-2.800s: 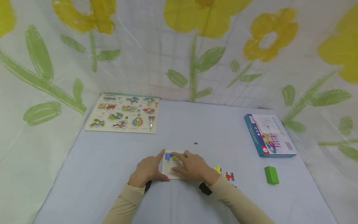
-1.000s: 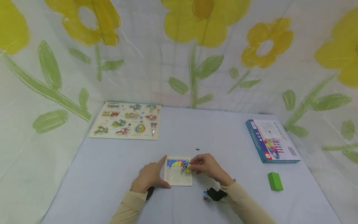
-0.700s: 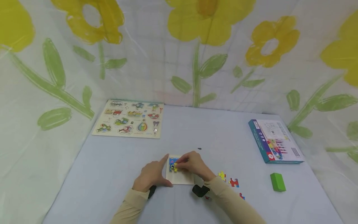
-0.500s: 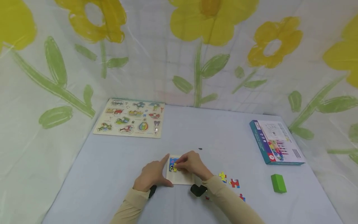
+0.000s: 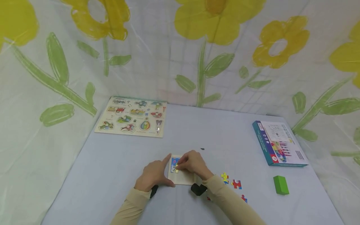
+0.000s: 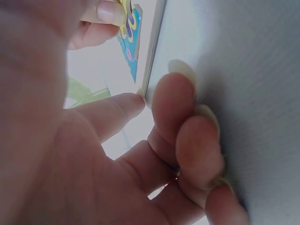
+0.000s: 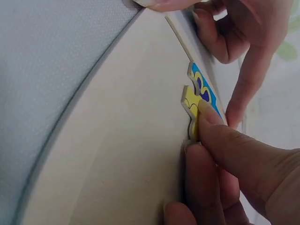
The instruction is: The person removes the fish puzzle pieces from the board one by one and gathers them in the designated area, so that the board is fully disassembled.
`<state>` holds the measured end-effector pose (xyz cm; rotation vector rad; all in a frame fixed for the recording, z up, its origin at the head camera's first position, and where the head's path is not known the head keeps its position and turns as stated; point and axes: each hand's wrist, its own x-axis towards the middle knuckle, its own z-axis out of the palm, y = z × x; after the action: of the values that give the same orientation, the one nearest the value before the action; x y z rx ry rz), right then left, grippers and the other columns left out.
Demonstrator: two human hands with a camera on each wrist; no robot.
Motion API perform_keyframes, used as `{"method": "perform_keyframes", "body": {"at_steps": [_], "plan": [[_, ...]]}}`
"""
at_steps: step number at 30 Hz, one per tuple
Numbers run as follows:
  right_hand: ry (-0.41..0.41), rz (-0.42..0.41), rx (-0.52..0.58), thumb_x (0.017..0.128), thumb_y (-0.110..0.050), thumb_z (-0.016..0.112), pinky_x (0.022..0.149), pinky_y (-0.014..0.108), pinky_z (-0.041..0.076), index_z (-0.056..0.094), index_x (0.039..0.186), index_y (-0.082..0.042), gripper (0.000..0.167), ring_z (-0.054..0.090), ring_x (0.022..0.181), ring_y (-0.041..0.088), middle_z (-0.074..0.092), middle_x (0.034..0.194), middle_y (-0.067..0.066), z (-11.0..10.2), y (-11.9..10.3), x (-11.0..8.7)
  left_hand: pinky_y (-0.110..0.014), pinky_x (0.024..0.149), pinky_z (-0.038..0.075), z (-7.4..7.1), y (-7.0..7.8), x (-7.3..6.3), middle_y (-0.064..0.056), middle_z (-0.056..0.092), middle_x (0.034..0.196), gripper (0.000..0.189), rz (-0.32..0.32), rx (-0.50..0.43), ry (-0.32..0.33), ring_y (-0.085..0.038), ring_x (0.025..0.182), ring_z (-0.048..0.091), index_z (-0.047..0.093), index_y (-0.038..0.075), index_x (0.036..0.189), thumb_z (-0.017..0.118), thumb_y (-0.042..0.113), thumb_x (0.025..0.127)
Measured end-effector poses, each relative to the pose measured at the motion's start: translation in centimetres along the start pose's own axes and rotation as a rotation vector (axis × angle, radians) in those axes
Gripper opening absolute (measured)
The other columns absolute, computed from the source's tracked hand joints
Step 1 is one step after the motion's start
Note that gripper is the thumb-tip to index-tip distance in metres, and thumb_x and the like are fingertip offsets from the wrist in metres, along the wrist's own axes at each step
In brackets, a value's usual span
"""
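Observation:
A small wooden puzzle tray (image 5: 182,180) lies in front of me, a strip of blue jigsaw pieces (image 5: 174,159) along its far edge. My left hand (image 5: 152,175) spans the tray's left side. Its thumb is at the near corner and its straight index fingertip at the far corner; the other fingers curl on the cloth in the left wrist view. My right hand (image 5: 194,163) pinches a yellow and blue jigsaw piece (image 7: 191,99) by its yellow side, between thumb and fingers. The piece lies at the tray's left edge, just below the strip, partly hidden by my fingers.
Several loose jigsaw pieces, among them a red one (image 5: 237,184) and a yellow one (image 5: 224,177), lie by my right sleeve. A green block (image 5: 281,185) and a boxed set (image 5: 279,143) are at the right. A vehicle puzzle board (image 5: 130,117) lies back left.
My right hand has carried the jigsaw piece from the tray's right side to its left side and lowered it there. My left hand stays at the tray; the head view shifts slightly.

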<state>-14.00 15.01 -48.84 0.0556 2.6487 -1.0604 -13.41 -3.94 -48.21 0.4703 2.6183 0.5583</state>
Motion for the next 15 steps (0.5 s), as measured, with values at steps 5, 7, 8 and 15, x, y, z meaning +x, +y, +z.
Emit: {"method": "perform_keyframes", "body": {"at_steps": [5,7,8,15], "plan": [[-0.002,0.037,-0.057,0.072,-0.023,0.094,0.056,0.023,0.041,0.077,0.081,-0.010,0.023,0.056,0.067,0.011,0.073,0.077,0.000,-0.5,-0.3,0.1,-0.046,0.077,0.058,0.0,0.2,0.0,-0.020,0.072,0.108,0.115,0.008,-0.007,-0.001,-0.021,0.081,0.060,0.041,0.013,0.158,0.099,0.043,0.063],[-0.018,0.054,-0.070,0.071,-0.024,0.095,0.056,0.023,0.040,0.075,0.079,-0.010,0.025,0.056,0.068,0.012,0.072,0.077,0.000,-0.7,-0.5,0.3,-0.046,0.077,0.058,0.1,0.2,0.1,-0.019,0.072,0.108,0.116,0.006,-0.011,-0.004,-0.021,0.081,0.060,0.041,0.013,0.158,0.099,0.043,0.063],[-0.026,0.063,-0.074,0.070,-0.024,0.095,0.057,0.024,0.040,0.073,0.079,-0.010,0.027,0.056,0.068,0.012,0.071,0.078,0.000,-0.8,-0.6,0.4,-0.046,0.077,0.058,0.1,0.1,0.1,-0.019,0.072,0.108,0.116,0.005,-0.010,-0.008,-0.021,0.081,0.059,0.041,0.013,0.159,0.098,0.043,0.063],[-0.080,0.074,-0.144,0.069,-0.024,0.096,0.053,0.024,0.038,0.067,0.073,-0.011,0.031,0.051,0.062,0.013,0.062,0.072,-0.002,-1.1,-0.9,1.5,-0.046,0.076,0.058,0.2,0.1,0.2,-0.016,0.070,0.099,0.117,0.001,0.003,-0.011,-0.020,0.077,0.056,0.040,0.013,0.159,0.098,0.044,0.062]]}}
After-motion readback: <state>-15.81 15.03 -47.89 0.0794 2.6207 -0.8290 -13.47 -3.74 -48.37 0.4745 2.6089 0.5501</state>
